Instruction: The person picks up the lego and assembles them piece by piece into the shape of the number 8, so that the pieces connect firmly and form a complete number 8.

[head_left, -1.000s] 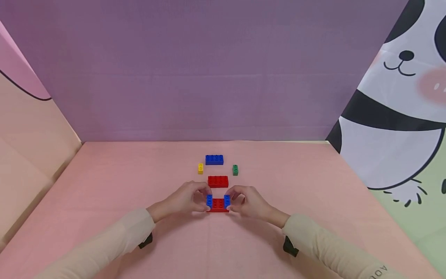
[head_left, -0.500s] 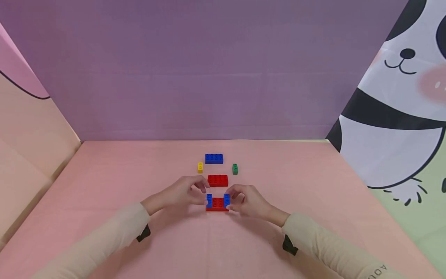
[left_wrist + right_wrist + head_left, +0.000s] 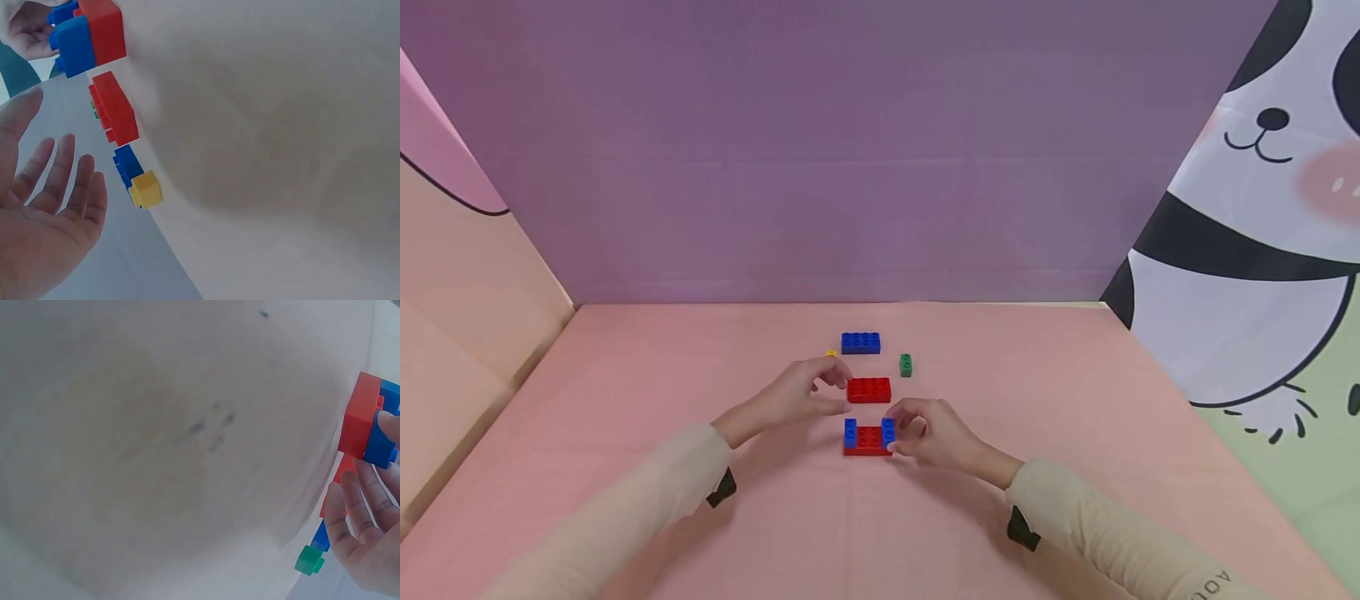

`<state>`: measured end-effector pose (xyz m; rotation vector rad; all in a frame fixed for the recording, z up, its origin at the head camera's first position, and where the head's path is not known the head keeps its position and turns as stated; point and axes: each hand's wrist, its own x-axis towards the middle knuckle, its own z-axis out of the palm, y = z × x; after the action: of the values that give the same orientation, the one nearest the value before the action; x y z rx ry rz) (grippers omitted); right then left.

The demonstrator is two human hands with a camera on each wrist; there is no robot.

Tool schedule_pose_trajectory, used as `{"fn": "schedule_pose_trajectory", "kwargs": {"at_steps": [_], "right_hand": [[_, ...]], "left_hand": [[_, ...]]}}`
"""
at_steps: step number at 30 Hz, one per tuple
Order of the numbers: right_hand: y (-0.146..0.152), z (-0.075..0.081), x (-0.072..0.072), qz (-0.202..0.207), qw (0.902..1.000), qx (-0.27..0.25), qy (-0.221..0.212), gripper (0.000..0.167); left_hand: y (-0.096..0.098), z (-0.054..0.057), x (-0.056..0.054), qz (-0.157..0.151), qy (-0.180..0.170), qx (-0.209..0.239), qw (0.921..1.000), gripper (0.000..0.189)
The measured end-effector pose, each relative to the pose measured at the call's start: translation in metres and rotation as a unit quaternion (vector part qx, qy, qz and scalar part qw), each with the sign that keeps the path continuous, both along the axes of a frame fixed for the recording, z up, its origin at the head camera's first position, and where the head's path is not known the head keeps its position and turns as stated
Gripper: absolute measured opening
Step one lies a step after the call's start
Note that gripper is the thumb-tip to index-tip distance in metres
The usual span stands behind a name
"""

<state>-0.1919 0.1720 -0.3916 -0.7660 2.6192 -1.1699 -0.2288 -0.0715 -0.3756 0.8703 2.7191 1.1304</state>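
A red toy building brick (image 3: 869, 438) lies nearest the person, with small blue bricks seated on its left end (image 3: 850, 432) and right end. My right hand (image 3: 942, 437) pinches the right small blue brick (image 3: 377, 444) between thumb and fingers. My left hand (image 3: 792, 393) is off the assembly, its fingers loosely bent around nothing. Its fingertips are close to the left end of a second red brick (image 3: 869, 390); in the left wrist view the fingers and thumb are spread apart. A small yellow brick (image 3: 147, 189) is partly hidden behind the left hand in the head view.
Farther back on the pink tabletop (image 3: 700, 350) lie a long blue brick (image 3: 861, 343) and a small green brick (image 3: 906, 365). A purple panel (image 3: 850, 167) stands behind the table, and a panda-print cloth (image 3: 1247, 325) hangs at the right.
My left hand has let go of the left small blue brick and moved away, then forward towards the loose red brick. My right hand has stayed on the right small blue brick.
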Motion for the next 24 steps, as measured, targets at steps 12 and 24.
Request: {"fn": "schedule_pose_trajectory", "kwargs": {"at_steps": [12,24], "right_hand": [[0.001,-0.001,0.000,0.006,0.9999,-0.002,0.008,0.031],[0.001,0.000,0.000,0.003,0.9998,0.004,0.017,0.029]], "left_hand": [[0.009,-0.020,-0.013,0.043,0.001,-0.003,0.9991,0.042],[0.018,-0.026,-0.018,0.079,-0.015,-0.035,0.9962,0.043]]}}
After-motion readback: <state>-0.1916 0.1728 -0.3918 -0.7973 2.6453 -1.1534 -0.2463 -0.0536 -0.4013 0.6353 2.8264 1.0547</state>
